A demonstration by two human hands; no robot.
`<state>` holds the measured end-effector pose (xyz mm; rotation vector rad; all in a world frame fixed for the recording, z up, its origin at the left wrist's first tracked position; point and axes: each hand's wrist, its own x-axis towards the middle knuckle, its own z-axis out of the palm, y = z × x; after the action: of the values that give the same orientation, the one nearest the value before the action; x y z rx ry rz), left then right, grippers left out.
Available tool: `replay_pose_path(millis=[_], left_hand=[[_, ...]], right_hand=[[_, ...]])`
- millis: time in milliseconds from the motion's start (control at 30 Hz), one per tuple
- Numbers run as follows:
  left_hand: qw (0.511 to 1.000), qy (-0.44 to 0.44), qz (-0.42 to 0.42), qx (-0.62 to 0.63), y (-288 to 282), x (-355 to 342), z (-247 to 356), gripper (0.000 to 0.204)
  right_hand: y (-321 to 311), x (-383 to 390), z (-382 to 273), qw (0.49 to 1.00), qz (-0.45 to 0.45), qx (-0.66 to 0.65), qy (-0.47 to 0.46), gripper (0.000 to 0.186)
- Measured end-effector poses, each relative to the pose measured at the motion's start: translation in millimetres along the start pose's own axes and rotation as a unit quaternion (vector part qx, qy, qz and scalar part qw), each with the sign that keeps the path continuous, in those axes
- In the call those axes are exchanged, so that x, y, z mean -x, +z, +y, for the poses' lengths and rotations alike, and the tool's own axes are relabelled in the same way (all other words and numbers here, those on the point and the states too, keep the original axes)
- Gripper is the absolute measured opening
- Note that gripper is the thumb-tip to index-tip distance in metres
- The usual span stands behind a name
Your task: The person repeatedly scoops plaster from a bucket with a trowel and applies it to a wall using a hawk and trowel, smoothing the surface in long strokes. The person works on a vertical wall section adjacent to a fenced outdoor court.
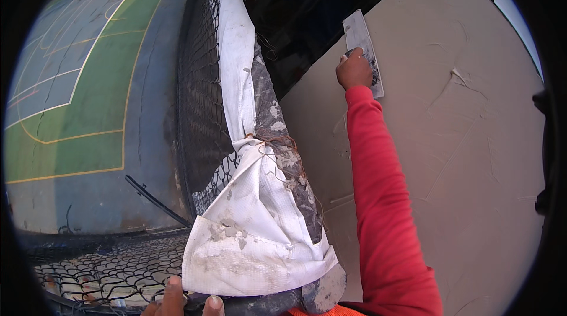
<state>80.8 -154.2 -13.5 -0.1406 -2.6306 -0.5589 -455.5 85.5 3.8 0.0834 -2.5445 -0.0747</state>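
My right hand point(354, 70), at the end of a red sleeve, is closed round the handle of a plastering trowel point(356, 28). The trowel's long flat blade lies against a grey-beige plastered wall point(472, 156), near its far left edge. Fine ridges, scratches and a small raised lump mark the plaster. Down at the lower edge, my left hand point(172, 299) shows only its fingers, hooked over the dark fence rail point(260, 303); the rest of it is out of sight. White woven sheeting point(248, 257) hangs just beyond these fingers.
A plaster-spattered post point(277, 121) runs between the wall and black chain-link fence point(198, 80), with rusty wire point(277, 142) tying the sheeting to it. Past the fence, far below, lies a green and blue sports court point(100, 97). A dark gap separates post and wall.
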Motion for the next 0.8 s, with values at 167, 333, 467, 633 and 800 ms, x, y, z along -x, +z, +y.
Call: replay_pose_path(millis=[167,333,467,633,800], left_hand=[[1.0,0.003,0.028,-0.003,3.0,2.4,0.5,0.075],[0.999,0.001,0.049,-0.008,0.8,1.1,5.7,0.075],[0.999,0.009,0.038,-0.022,-2.8,4.3,5.8,0.078],[0.999,0.012,0.016,-0.039,-4.3,9.7,4.8,0.088],[0.999,0.012,0.023,-0.033,-4.2,13.2,7.2,0.092]], right_hand=[[-54.3,-21.9,12.0,0.998,0.068,-0.004,0.003,0.036],[-111.8,-29.4,27.7,0.991,0.132,-0.018,0.028,0.037],[-158.6,-19.4,43.5,0.983,0.17,-0.04,0.05,0.037],[-206.1,12.4,70.8,0.97,0.219,-0.077,0.073,0.037],[-237.3,65.8,99.6,0.948,0.269,-0.139,0.093,0.038]])
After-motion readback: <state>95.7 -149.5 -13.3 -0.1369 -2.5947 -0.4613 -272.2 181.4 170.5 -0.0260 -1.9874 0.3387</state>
